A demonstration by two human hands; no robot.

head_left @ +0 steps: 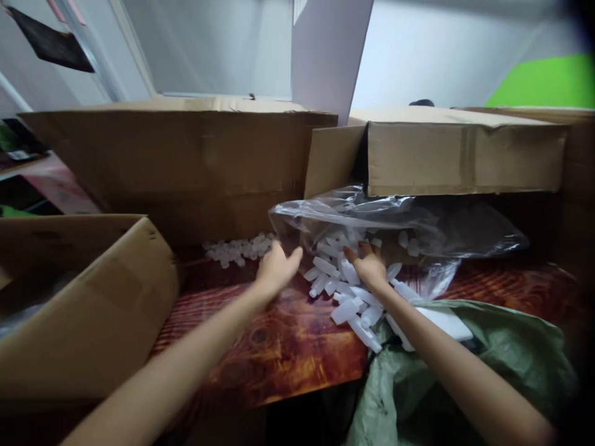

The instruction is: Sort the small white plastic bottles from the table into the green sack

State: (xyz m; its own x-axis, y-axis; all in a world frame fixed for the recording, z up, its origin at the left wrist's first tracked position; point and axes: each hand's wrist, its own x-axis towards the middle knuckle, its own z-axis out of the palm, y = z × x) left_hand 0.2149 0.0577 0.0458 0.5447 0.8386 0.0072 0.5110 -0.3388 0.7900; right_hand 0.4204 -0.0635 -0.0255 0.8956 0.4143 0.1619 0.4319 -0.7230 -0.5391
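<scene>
White translucent plastic bottles [346, 310] lie in a loose heap on the reddish-brown wooden table [260, 347]. My right hand [369, 263] reaches into the heap, thumb and fingers apart, touching the pieces; no bottle shows in its grip. To the left, my left hand [279, 266] hovers by a pile of small white caps [237, 249], its thumb spread away from the fingers and nothing visible between them. A clear plastic bag [395, 217] lies behind the bottles, with some pieces under or inside it.
Large cardboard boxes [209, 167] stand along the back, another [465, 158] at the back right. An open carton [88, 322] occupies the left side. A green woven sack [515, 347] hangs at the front right edge, near a white flat object [446, 323].
</scene>
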